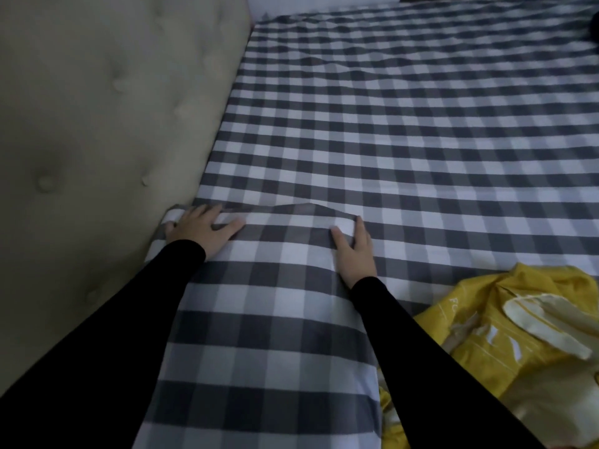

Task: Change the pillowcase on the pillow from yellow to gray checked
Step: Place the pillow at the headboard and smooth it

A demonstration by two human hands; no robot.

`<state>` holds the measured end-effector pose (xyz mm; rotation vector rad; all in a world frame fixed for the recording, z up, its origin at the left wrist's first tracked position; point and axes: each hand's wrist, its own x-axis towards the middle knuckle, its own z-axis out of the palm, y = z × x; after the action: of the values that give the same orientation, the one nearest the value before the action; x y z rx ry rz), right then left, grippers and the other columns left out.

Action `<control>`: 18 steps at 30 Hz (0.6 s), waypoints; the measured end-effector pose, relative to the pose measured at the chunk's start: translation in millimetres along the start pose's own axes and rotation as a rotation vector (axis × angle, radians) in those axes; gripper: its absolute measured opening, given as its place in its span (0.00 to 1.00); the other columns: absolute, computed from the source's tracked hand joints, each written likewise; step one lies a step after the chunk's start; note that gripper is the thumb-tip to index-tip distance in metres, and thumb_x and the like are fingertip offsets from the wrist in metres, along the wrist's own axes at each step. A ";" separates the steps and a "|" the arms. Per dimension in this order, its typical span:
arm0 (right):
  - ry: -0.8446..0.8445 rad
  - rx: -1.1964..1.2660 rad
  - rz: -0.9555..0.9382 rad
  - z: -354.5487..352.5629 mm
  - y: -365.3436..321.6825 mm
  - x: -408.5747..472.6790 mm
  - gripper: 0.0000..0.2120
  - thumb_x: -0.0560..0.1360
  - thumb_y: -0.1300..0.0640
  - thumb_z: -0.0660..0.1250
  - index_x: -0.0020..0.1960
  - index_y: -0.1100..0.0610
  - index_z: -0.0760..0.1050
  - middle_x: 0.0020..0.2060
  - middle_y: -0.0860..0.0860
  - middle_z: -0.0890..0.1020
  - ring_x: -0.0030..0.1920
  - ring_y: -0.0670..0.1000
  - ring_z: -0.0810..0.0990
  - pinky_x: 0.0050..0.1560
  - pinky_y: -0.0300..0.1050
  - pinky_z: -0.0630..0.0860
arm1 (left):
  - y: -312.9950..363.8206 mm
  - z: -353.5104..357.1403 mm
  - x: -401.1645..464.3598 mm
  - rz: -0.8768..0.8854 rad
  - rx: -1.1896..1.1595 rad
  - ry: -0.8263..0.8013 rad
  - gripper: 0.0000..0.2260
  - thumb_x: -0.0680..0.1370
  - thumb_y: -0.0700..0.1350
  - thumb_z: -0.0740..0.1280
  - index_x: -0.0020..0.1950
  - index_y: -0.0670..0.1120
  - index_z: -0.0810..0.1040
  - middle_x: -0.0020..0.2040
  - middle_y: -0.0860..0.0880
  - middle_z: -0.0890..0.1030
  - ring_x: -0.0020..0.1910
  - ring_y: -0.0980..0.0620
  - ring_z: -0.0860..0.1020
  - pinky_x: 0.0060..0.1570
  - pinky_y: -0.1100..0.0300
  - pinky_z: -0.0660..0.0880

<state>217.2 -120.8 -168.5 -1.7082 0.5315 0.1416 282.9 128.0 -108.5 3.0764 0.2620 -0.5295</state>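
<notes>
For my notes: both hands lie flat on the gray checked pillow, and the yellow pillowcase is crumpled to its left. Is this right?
Not quite. The head view shows the yellow pillowcase crumpled to the right of the gray checked pillow, not the left. The left hand and right hand do lie flat on it.

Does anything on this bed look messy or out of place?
Only the yellow pillowcase, lying crumpled in a heap on the checked sheet beside the right hand. The gray checked pillow lies flat under both hands, the left hand by the headboard.
</notes>
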 end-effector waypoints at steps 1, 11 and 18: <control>0.008 0.000 0.004 -1.0 0.7 0.2 0.35 0.77 0.40 0.61 0.78 0.46 0.50 0.77 0.48 0.53 0.76 0.50 0.55 0.73 0.45 0.52 | -2.6 1.5 -1.3 -0.021 -0.023 0.025 0.37 0.72 0.74 0.46 0.77 0.55 0.56 0.78 0.52 0.56 0.76 0.49 0.54 0.72 0.43 0.50; 0.018 -0.007 0.232 -15.3 26.3 -75.2 0.30 0.80 0.38 0.50 0.78 0.49 0.51 0.75 0.53 0.63 0.74 0.58 0.61 0.73 0.49 0.55 | -55.3 20.1 -51.4 -0.230 -0.329 0.010 0.37 0.74 0.71 0.50 0.78 0.56 0.47 0.79 0.49 0.49 0.77 0.44 0.52 0.73 0.41 0.51; -0.027 -0.680 -0.413 31.1 -24.4 -141.4 0.27 0.78 0.38 0.49 0.75 0.44 0.58 0.77 0.47 0.55 0.77 0.54 0.46 0.72 0.65 0.44 | -11.4 23.7 -148.3 0.167 -0.142 0.225 0.28 0.78 0.63 0.52 0.77 0.57 0.53 0.79 0.51 0.49 0.77 0.48 0.49 0.73 0.40 0.50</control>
<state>108.4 -50.5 -99.4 -2.4366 0.0910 0.0463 135.4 114.2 -81.4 2.9798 0.0406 -0.1514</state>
